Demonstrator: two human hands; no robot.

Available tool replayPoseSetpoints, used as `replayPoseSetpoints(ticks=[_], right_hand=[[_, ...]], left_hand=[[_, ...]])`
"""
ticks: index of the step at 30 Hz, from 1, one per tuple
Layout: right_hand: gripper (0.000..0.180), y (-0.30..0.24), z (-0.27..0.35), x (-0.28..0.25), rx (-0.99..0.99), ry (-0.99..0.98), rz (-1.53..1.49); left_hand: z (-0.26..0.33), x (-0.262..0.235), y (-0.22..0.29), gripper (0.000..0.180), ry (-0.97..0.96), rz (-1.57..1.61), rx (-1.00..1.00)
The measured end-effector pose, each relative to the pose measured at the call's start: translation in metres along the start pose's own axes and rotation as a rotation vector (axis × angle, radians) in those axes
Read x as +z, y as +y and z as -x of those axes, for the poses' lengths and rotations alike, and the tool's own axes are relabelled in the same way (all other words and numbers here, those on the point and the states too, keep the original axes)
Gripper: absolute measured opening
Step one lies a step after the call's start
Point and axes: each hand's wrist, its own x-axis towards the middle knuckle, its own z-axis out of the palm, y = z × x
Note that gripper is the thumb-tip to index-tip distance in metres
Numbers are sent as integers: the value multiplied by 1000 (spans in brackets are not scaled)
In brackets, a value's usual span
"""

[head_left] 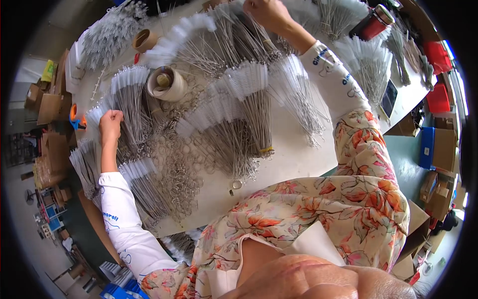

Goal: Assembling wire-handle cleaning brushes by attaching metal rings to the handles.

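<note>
My left hand [110,124] is at the left side of the table, fingers curled closed over the bristle end of a bundle of thin wire brushes [133,107]. What lies in the fingers is too small to make out. My right hand [269,14] reaches to the far side, above another brush bundle [244,30]. Its fingers are bent together, partly cut by the top edge, and their contents are hidden. More brushes with white bristles and looped wire handles [251,89] lie fanned out between my arms. A pile of small metal rings [177,167] spreads beside them.
Rolls of tape [167,83] and a brown cardboard ring [145,41] stand among the brushes. A red and black flask [372,22] is at the far right, with a dark phone [389,98] near the edge. Orange-handled scissors [76,117] sit at the left edge.
</note>
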Motion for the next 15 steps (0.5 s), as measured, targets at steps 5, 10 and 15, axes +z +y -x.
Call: replayPoseSetpoints(ticks=[5, 10, 15], right_hand=[[11, 51, 26, -95, 391, 214, -1183], [14, 171, 82, -83, 104, -6, -940], [20, 110, 114, -79, 448, -244, 271]], left_hand=[[1, 5, 15, 15, 33, -157, 116], [4, 2, 22, 14, 2, -201, 87], [9, -14, 5, 10, 60, -160, 156]])
